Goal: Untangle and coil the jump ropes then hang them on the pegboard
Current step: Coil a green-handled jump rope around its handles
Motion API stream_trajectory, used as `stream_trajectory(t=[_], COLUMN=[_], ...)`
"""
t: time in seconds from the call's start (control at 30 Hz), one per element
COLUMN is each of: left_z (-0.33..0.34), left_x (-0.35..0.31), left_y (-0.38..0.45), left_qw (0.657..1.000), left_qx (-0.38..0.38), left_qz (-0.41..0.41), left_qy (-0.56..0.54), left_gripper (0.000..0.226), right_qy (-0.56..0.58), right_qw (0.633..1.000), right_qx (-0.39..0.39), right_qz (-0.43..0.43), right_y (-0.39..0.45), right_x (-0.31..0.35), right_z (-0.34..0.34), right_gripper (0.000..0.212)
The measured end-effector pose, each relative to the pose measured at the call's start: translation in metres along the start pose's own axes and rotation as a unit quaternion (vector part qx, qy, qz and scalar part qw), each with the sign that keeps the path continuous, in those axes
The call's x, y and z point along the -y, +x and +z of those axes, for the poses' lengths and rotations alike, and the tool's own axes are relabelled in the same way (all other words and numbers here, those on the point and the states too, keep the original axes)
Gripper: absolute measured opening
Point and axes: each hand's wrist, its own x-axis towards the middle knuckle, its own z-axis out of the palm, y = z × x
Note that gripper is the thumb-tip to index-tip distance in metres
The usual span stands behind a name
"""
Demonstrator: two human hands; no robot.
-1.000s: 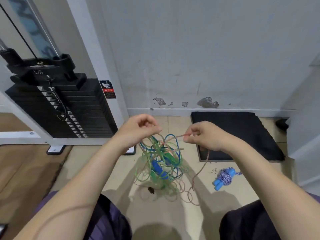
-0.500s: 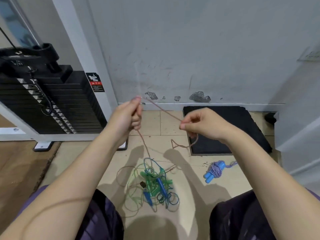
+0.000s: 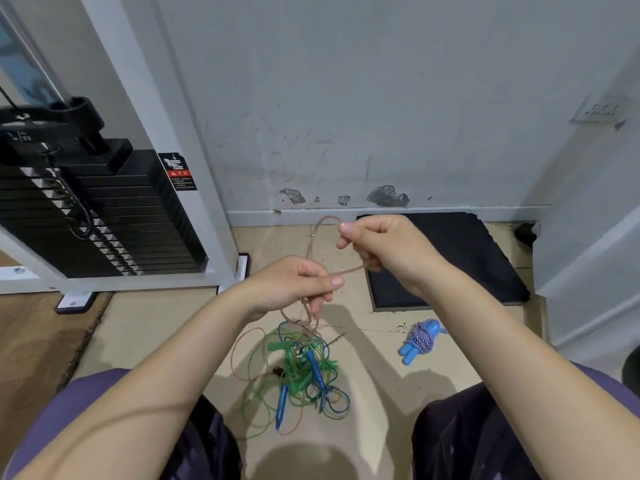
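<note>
A: What is seen nearest, at 6 o'clock?

B: The tangle of jump ropes (image 3: pixel 301 372) is left on the floor (image 3: pixel 156 327), so that one strand can be drawn up out of it.

A: And above it?

B: The pinkish rope (image 3: pixel 313 244) is pinched by the left hand (image 3: pixel 294 285) between thumb and fingers, probably to keep the strand from slipping back. Further, at 1 o'clock, a loop of it is pinched by the right hand (image 3: pixel 377 244), apparently to begin a coil.

A: And beyond?

B: At 3 o'clock a blue rope bundle (image 3: pixel 420 339) is lying, already wound. The pegboard is not seen.
</note>
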Motion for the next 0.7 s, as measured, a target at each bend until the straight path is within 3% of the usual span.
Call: stream_trajectory(t=[0.1, 0.2, 0.3, 0.37, 0.47, 0.57, 0.7], left_z=[-0.023, -0.052, -0.059, -0.051, -0.036, -0.02, -0.004], left_x=[-0.002, 0.004, 0.005, 0.002, 0.0, -0.004, -0.006], left_y=[-0.009, -0.018, -0.023, -0.022, -0.02, -0.015, -0.012], left_qw=[0.998, 0.986, 0.989, 0.991, 0.992, 0.993, 0.993], left_qx=[-0.048, -0.147, -0.15, -0.118, -0.095, -0.077, -0.02], left_qz=[-0.02, -0.018, 0.005, 0.013, 0.009, 0.0, 0.009], left_qy=[0.041, 0.076, 0.014, -0.055, -0.085, -0.087, -0.118], left_gripper=[0.037, 0.054, 0.047, 0.033, 0.026, 0.023, 0.023], right_qy=[-0.027, -0.068, -0.104, -0.119, -0.144, -0.125, -0.1], right_qw=[0.996, 0.986, 0.983, 0.984, 0.982, 0.989, 0.988], right_qx=[-0.079, -0.141, -0.143, -0.131, -0.12, -0.068, 0.107], right_qz=[0.031, 0.05, 0.041, 0.025, 0.002, -0.04, -0.043], right_y=[-0.001, -0.002, -0.002, -0.002, -0.004, -0.007, -0.017], right_x=[-0.001, -0.004, -0.013, -0.018, -0.019, -0.014, -0.013], right_z=[-0.015, -0.033, -0.039, -0.036, -0.033, -0.025, -0.001], right_gripper=[0.04, 0.047, 0.049, 0.04, 0.009, 0.012, 0.03])
